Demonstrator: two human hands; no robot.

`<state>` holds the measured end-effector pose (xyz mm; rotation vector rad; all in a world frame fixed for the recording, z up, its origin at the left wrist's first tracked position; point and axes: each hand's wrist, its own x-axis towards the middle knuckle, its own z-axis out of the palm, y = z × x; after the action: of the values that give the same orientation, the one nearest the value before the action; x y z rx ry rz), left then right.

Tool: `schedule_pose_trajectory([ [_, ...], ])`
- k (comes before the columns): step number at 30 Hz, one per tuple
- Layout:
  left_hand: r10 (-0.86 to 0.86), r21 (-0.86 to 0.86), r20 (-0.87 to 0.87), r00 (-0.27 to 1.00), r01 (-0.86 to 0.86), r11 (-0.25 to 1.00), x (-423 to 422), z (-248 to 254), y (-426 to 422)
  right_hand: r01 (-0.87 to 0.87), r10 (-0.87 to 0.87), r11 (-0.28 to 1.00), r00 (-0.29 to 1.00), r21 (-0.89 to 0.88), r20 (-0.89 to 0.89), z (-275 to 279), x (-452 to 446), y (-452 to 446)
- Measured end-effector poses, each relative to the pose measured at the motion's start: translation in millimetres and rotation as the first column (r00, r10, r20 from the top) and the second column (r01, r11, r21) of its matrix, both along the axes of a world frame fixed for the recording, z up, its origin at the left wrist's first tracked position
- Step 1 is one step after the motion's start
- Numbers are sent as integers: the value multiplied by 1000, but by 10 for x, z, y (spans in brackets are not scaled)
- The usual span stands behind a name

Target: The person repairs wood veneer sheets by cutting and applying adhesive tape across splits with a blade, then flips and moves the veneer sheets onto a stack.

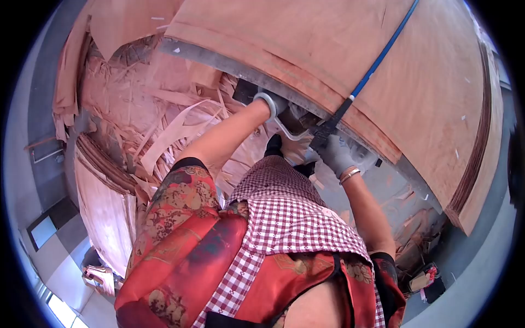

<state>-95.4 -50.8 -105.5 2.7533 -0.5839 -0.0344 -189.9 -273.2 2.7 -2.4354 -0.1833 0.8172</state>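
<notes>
My left hand, in a grey glove with a pale bangle above it, reaches under the near edge of the table. Its fingers are hidden there, beside a dark box-like part and an open metal-rimmed tray or bin. At the table's edge, my right hand, in a light grey glove, is closed around the black end of a long pole with a blue shaft. The pole lies across large thin wood veneer sheets stacked on the table.
Torn veneer scraps cover the floor at left. A bundle of veneer sheets stands at lower left. More layered sheets edge the table at right. Small items lie on the floor at lower right.
</notes>
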Motion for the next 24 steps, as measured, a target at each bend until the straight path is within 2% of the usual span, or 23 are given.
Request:
schedule_pose_trajectory([
  [2,13,-65,94,995,-7,998,17,-202,-68,-46,45,988,999,-146,-11,79,35,122],
  [4,-23,19,90,996,22,1000,-30,43,-63,-113,103,938,993,-329,-49,3,50,179],
  [5,-33,60,93,995,27,998,-82,222,-61,-121,114,941,993,-317,-41,-48,75,122],
  [6,37,102,66,997,-44,994,-171,456,-44,-128,124,944,992,-302,-34,50,99,125],
  [7,52,170,-166,985,-24,985,-253,719,79,-136,134,949,991,-285,-24,121,113,143],
  [8,86,234,-383,920,7,972,-354,922,302,-139,147,955,989,-262,14,-24,94,85],
  [9,157,124,-238,958,-130,984,-576,701,619,-133,145,955,989,-266,28,-38,98,40],
  [10,276,-1,-215,937,-283,959,-814,951,921,-125,142,955,989,-267,42,-40,94,22],
  [11,462,178,-215,861,-430,885,-1054,727,1392,-116,136,957,989,-266,58,-32,91,25],
  [12,545,204,-207,812,-509,836,-1387,601,1966,-123,143,953,988,-276,52,-16,88,40],
  [13,515,262,-134,847,-471,843,-1768,726,2492,-130,150,949,987,-287,48,9,102,54],
  [14,635,399,-89,768,-556,729,-2206,809,3027,-137,158,944,986,-300,48,37,123,58],
  [15,777,543,-90,623,-623,563,-2591,1178,3278,-146,174,946,982,-290,71,26,133,32],
  [16,887,704,-69,456,-607,367,-2975,1549,3527,-155,188,947,977,-281,96,-15,131,-2],
  [17,955,841,-36,295,-508,189,-3357,1919,3777,-162,199,948,973,-273,116,-56,108,-4],
  [18,980,916,13,198,-396,68,-3727,2184,4035,-198,241,942,961,-269,136,-86,89,9],
  [20,987,965,79,141,-258,-41,-4341,2616,4422,-245,303,927,936,-284,182,-125,95,-47],
  [23,979,986,89,183,-153,-61,-4753,2921,4679,-267,377,900,874,-346,308,-223,57,-76],
  [24,974,991,75,212,-123,-50,-4778,2978,4710,-266,366,901,891,-344,269,-238,32,-90],
])
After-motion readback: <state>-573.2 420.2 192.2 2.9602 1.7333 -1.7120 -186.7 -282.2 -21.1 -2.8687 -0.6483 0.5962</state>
